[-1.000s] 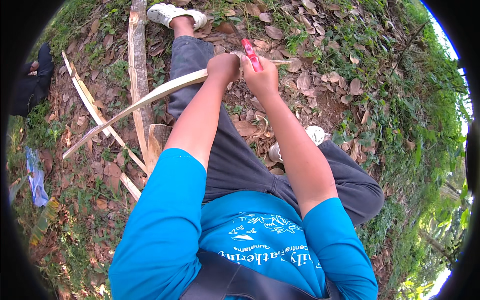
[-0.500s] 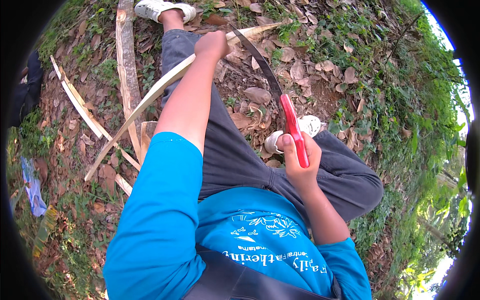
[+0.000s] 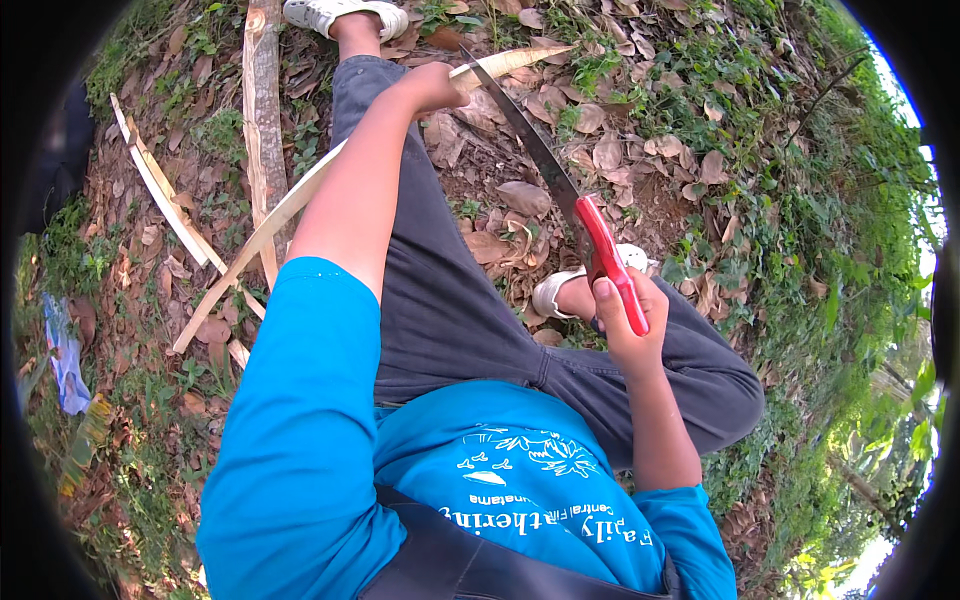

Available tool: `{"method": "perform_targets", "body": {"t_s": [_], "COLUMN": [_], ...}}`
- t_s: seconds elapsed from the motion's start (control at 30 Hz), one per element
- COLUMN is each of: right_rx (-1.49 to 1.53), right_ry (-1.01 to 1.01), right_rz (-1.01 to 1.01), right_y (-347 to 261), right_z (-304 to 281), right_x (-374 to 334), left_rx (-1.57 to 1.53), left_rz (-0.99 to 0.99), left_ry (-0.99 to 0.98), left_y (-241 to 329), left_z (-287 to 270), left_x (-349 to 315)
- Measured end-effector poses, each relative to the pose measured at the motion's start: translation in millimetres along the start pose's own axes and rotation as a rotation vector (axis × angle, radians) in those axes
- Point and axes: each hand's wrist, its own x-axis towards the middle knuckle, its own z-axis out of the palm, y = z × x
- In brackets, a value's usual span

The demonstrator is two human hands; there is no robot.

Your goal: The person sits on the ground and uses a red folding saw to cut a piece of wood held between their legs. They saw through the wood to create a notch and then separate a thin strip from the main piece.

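A long pale strip of split wood [image 3: 262,238] slants across my left leg, its far tip lying to the right of my left hand [image 3: 433,88]. That hand is closed round the strip near its far end, and my forearm covers part of it. My right hand [image 3: 636,330] grips the red handle of a pruning saw [image 3: 530,143], thumb along the handle. Its dark, tapering blade points away and to the left, with the tip at the strip just beyond my left hand. The blade's teeth are too small to make out.
A log with split wood [image 3: 266,120] lies beyond my left arm. Other split pieces [image 3: 165,195] rest on the leafy ground at left, near a blue-and-white plastic sheet [image 3: 65,355]. My legs [image 3: 440,270] are spread, with light clogs [image 3: 345,14]. Green undergrowth [image 3: 840,230] grows at right.
The saw's handle and my right hand have moved a little to the right, while the blade tip stays at the strip. My left hand still holds the strip.
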Motion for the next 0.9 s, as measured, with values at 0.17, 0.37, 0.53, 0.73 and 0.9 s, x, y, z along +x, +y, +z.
{"method": "perform_targets", "body": {"t_s": [0.17, 0.37, 0.53, 0.73, 0.9], "right_rx": [0.095, 0.122, 0.206, 0.093, 0.096], "right_ry": [0.029, 0.081, 0.085, 0.087, 0.077], "right_rz": [-0.048, -0.121, -0.112, -0.148, -0.127], "right_y": [6, 11, -2, 7, -5], "right_z": [11, 2, 6, 19, 52], "right_x": [-5, -5, 0, 10, 29], "left_rx": [-0.144, 0.160, 0.275, 0.364, 0.378], "left_rz": [0.062, 0.231, 0.201, 0.111, 0.080], "left_ry": [-0.082, 0.190, 0.363, 0.358, 0.409], "left_y": [-13, -10, -6, 7, 3], "left_z": [-7, -14, 1, 12, 25], "left_x": [5, -14, -22, -46, -52]}}
